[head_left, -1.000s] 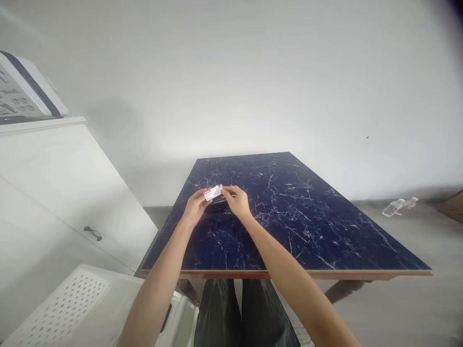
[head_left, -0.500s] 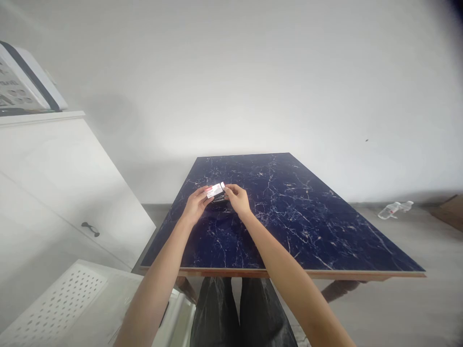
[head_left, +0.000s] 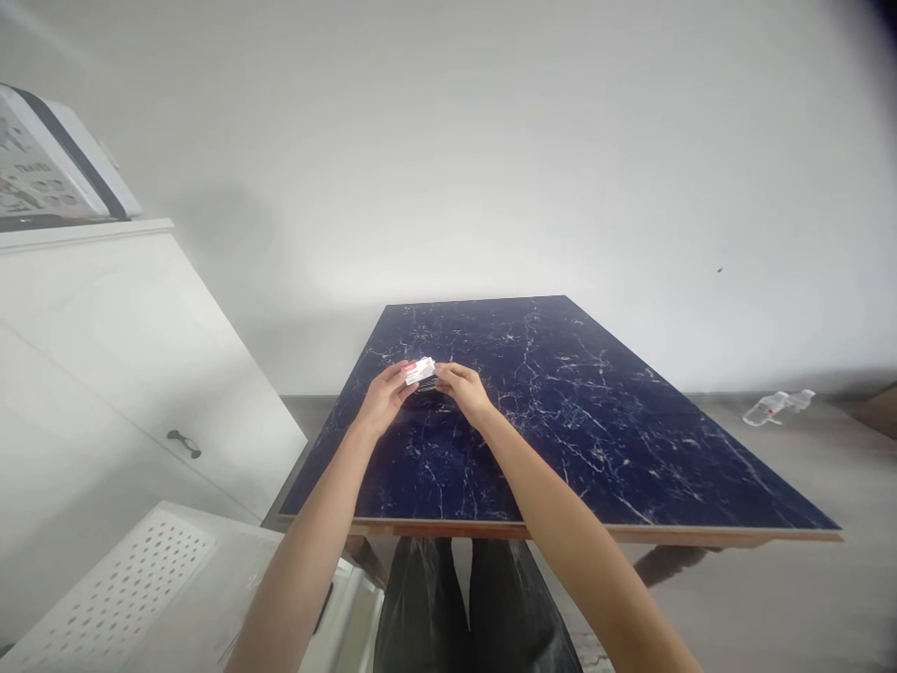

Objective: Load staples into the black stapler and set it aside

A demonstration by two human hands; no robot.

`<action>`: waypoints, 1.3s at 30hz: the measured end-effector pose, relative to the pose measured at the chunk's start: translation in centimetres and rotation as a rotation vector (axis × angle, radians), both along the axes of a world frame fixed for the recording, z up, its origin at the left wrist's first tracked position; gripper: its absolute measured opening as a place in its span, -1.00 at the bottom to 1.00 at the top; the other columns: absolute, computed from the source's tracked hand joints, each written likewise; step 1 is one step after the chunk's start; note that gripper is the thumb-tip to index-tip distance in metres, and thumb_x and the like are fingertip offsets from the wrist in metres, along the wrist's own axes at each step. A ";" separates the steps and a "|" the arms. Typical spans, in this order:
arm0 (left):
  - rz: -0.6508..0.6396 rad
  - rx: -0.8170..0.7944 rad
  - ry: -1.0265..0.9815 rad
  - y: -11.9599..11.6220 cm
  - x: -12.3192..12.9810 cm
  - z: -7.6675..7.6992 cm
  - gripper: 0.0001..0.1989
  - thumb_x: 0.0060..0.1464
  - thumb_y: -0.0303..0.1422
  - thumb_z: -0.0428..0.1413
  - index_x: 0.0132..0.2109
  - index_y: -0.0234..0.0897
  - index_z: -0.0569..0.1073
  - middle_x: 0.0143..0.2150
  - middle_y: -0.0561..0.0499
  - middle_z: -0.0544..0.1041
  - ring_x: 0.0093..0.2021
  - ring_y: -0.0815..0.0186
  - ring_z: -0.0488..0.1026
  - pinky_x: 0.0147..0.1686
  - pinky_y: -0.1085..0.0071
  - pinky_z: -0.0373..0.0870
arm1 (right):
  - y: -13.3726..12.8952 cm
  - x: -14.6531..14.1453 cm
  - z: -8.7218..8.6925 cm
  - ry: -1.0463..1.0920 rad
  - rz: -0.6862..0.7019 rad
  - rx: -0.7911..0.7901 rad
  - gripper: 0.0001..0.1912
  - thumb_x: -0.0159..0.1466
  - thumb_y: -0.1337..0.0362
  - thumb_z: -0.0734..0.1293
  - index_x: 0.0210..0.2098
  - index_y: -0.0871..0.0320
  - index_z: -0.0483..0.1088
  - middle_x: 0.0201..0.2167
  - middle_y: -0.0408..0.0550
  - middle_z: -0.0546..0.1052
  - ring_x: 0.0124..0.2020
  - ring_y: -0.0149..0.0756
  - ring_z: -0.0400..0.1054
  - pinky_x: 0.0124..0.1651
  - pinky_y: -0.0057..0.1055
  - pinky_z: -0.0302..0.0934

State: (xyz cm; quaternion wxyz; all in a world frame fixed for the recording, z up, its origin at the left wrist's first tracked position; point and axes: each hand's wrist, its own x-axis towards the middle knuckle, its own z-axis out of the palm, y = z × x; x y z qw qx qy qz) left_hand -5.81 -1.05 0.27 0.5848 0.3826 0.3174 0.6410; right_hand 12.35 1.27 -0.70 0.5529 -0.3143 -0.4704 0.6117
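A small white box with red print is held up over the blue marbled table. My left hand is closed around the left end of the box, thumb below and fingers behind. At the opposite end, the fingertips of my right hand pinch together against the box's edge. Under the box a dark, shiny patch shows between my hands; I cannot tell whether it is an object or a reflection. The print is too small to read.
To the left stands a white cabinet with a dark handle and a printed case on top. A white perforated surface lies low at the left. Clear plastic bottles lie on the floor at the right, near a brown box.
The dark line near the box's right end no longer shows. My right fingers have shifted slightly at that end. The whole view has moved a little, putting the table further right.
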 end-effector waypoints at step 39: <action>0.481 0.407 1.629 0.0 -1.1 -1.3 -0.57 0.01 -0.35 0.24 0.07 -0.15 0.53 -0.08 -0.22 0.60 0.12 -0.19 0.31 0.20 -0.06 0.03 | 0.7 0.5 -1.5 -0.701 -0.201 0.108 -0.36 0.12 0.42 0.30 0.21 0.08 0.30 0.13 0.05 0.51 -0.15 -0.23 0.56 0.00 -0.30 0.38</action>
